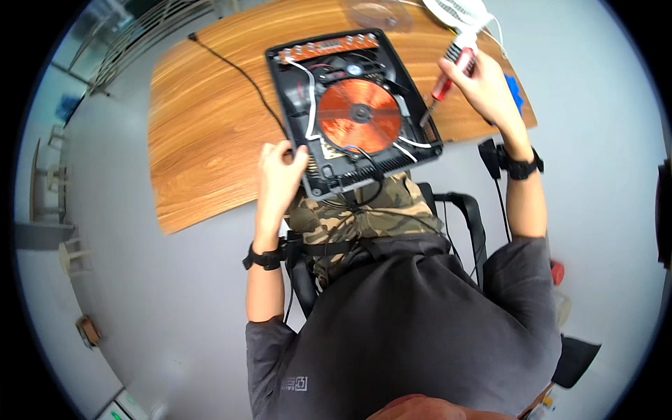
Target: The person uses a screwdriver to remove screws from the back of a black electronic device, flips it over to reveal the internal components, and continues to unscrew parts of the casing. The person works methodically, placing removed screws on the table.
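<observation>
An opened induction cooker (283,98), a black shallow housing, lies tilted on the table, its near end overhanging the edge above my lap. Inside it shows a round copper coil (334,115), white wires and an orange circuit strip (325,47) along the far end. My left hand (276,175) grips the housing's near left side, thumb and fingers closed on the rim. In my right hand (490,87) is a screwdriver (442,87) with a red and black handle, slanting down to the left. Its tip is at the housing's right side; whether it touches cannot be made out.
The wooden table (199,157) ends near my lap. A black cable (241,70) runs across it to the housing's left. At the far right stand a white round device (455,10) and a clear plastic piece (378,14). Something blue (514,91) lies beyond my right wrist.
</observation>
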A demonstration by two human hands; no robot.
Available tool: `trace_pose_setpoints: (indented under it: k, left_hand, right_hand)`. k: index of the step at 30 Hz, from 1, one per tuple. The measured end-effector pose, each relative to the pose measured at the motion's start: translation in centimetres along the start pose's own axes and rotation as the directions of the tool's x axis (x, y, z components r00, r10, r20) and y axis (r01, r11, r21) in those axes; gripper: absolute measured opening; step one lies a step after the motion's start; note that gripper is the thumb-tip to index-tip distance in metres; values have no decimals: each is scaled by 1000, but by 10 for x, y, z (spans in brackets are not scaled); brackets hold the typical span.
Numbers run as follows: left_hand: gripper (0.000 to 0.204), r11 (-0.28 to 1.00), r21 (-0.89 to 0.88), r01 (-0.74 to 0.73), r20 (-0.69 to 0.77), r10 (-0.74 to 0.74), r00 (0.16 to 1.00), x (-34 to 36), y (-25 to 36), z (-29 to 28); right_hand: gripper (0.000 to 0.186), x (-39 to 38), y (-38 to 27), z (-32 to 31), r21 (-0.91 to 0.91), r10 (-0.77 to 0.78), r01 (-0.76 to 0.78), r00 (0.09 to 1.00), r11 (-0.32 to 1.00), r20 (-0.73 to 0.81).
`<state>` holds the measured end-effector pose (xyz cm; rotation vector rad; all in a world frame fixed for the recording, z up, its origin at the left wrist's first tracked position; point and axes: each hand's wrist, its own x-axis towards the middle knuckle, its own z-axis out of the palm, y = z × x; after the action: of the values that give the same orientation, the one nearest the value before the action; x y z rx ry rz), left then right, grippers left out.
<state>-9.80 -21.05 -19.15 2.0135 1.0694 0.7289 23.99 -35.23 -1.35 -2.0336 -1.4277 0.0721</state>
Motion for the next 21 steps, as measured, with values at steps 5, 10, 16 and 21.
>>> trace_pose_setpoints:
  k: [5,10,16,21]
  left_hand:
    - [34,998,58,16,12,-16,1000,2,2,-4]
    - [35,997,61,42,22,-43,999,3,1,-5]
    - [30,997,23,71,37,-72,997,0,4,-7]
    - [26,993,-25,117,52,-116,992,1,-3,-7]
  right_hand:
    - [50,4,19,-2,-136,7,-9,1000,991,-15]
    - [13,2,-15,-24,264,24,-57,992,963,124]
    - [13,7,11,-35,327,11,-52,992,944,124]
    - [13,13,22,-41,348,54,-106,986,931,156]
